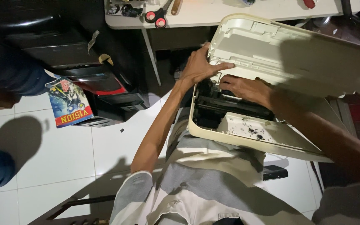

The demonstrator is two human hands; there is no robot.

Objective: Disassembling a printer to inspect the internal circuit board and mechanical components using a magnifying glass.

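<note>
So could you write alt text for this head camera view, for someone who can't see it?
Seen from above, a person holds up a cream printer lid with the left hand while the right hand reaches into the open printer. Red scissors lie on a white table beyond.

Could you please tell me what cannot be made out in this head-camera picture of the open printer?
- Head view: right hand fingertips, hidden inside the dark printer cavity; any grip is unclear.
- Head view: left hand palm, pressed against the raised lid.
- Head view: lid's right end, cut off by the frame edge.
- Head view: scissors blades, cut off at the top edge.
</note>
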